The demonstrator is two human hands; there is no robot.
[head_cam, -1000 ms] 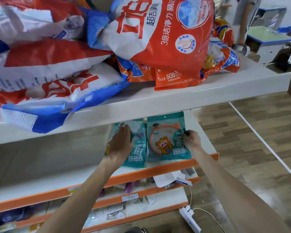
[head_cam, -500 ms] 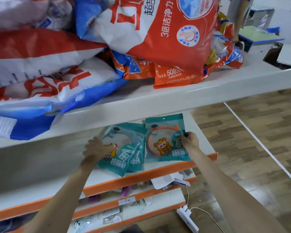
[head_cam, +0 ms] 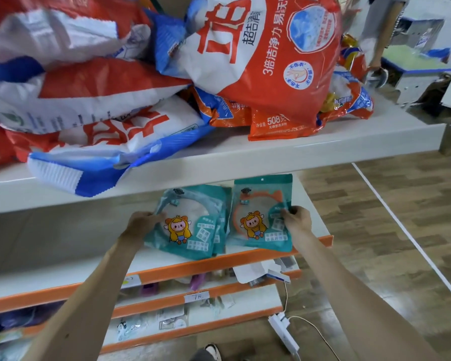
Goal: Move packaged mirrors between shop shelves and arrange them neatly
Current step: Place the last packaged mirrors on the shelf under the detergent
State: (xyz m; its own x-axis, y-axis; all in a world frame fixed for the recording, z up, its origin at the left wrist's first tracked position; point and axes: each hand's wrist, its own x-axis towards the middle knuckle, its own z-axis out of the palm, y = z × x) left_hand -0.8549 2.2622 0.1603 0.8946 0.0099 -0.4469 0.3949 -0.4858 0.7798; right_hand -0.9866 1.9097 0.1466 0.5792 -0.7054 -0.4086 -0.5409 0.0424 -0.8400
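Two piles of teal packaged mirrors lie side by side on a white shelf with an orange front strip (head_cam: 167, 269). The left pile (head_cam: 193, 225) holds several packs, fanned and slightly tilted; its top pack shows a grey-rimmed mirror. My left hand (head_cam: 143, 222) grips that pile at its left edge. The right pack (head_cam: 258, 217) shows an orange-rimmed mirror and lies nearly straight. My right hand (head_cam: 296, 220) pinches its right edge, thumb on top.
The white shelf above (head_cam: 271, 157) overhangs, piled with big red, white and blue detergent bags (head_cam: 258, 61). Lower orange-edged shelves (head_cam: 193, 303) hold small goods and a price tag. A white power strip (head_cam: 284, 332) lies on the wood floor. A person stands at upper right.
My left hand slid from on top of the left pile to its left edge and drew the packs forward and leftward, baring the top pack's face. My right hand stayed on the right pack.
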